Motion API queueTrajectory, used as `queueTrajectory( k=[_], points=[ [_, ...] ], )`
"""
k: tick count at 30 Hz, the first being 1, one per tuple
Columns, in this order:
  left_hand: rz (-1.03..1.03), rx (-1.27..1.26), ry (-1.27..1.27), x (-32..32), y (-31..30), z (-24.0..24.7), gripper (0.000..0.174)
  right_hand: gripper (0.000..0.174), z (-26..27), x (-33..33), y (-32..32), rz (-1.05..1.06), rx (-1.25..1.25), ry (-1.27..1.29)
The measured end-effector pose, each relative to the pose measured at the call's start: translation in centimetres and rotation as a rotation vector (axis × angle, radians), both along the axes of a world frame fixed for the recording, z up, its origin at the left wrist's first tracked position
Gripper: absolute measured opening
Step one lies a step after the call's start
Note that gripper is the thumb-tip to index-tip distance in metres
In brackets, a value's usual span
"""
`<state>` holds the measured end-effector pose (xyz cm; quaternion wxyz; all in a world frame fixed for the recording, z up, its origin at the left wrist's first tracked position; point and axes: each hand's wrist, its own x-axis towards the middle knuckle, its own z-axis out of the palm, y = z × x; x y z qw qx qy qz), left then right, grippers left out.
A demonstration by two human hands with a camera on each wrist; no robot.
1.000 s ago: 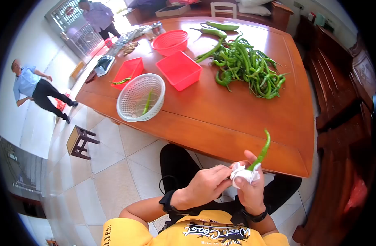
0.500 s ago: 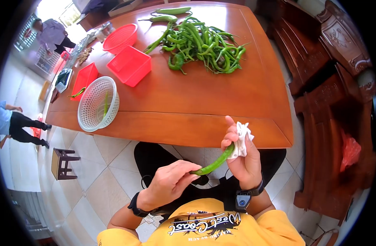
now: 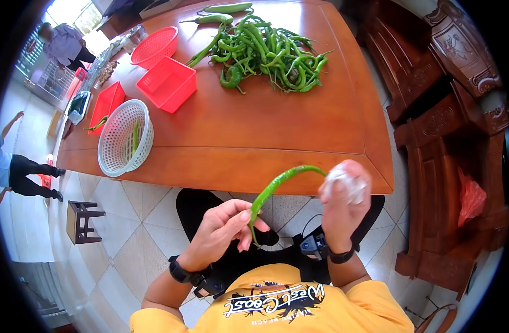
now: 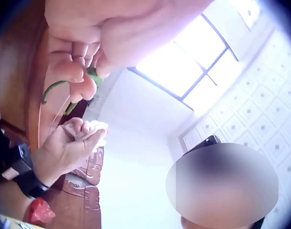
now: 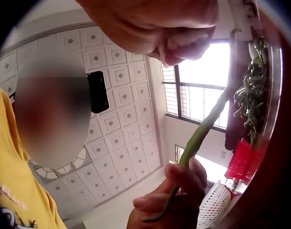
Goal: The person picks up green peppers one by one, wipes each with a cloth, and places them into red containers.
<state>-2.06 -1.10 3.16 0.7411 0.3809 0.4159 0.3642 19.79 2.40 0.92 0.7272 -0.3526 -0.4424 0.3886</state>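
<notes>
Below the table's [image 3: 254, 166] near edge, at 6 o'clock in the head view, the left hand [image 3: 224, 233] pinches the lower end of a long green pepper [image 3: 276, 186] between thumb and fingertips. At 5 o'clock, the right hand [image 3: 340, 208] has its fingers curled round a white cloth [image 3: 346, 180] at the pepper's other end. A pepper pile [image 3: 265, 50] lies at 12 o'clock.

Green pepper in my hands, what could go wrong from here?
1. The green pepper is bent in an arc between the left hand, which pinches it near the thin stem end, and the right hand, which grips a white cloth at its other end. More pull may snap it.
2. It is held off the table, above the lap and tiled floor. If the pinch slipped, it would likely drop there.
</notes>
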Motion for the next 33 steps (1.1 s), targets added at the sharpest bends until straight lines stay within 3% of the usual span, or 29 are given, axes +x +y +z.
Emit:
queueTrajectory(
  k=[3,7,12,17,23,25,28,33],
  points=[
    [0.016,-0.094,-0.139,0.9,0.3,-1.4,0.023,0.023,0.3,-0.9,-0.4,-0.027,0.281,-0.677],
    [0.010,-0.113,-0.188,1.3,0.2,-2.3,0.023,0.033,-0.7,-3.3,-2.2,0.384,0.189,-0.529],
    [-0.045,-0.145,-0.210,1.5,-0.2,-2.2,0.026,0.039,-1.3,-2.8,-1.3,0.273,0.172,-0.724],
    [-0.042,-0.231,-0.289,1.4,-0.4,-2.4,0.024,0.045,-0.8,-1.8,0.2,0.029,0.203,-0.757],
    [-0.079,-0.346,-0.433,0.9,-0.8,-2.1,0.023,0.034,-1.1,0.7,2.3,-0.288,0.235,-0.817],
    [-0.068,-0.383,-0.469,1.0,-0.8,-2.1,0.023,0.034,-1.1,1.0,2.2,-0.296,0.205,-0.825],
    [-0.059,-0.420,-0.503,1.5,-0.6,-2.0,0.025,0.035,-1.0,0.5,1.5,-0.216,0.198,-0.833],
    [-0.078,-0.449,-0.560,2.1,-0.2,-1.7,0.026,0.034,-0.7,-1.2,-0.5,0.242,0.191,-0.701]
  ],
)
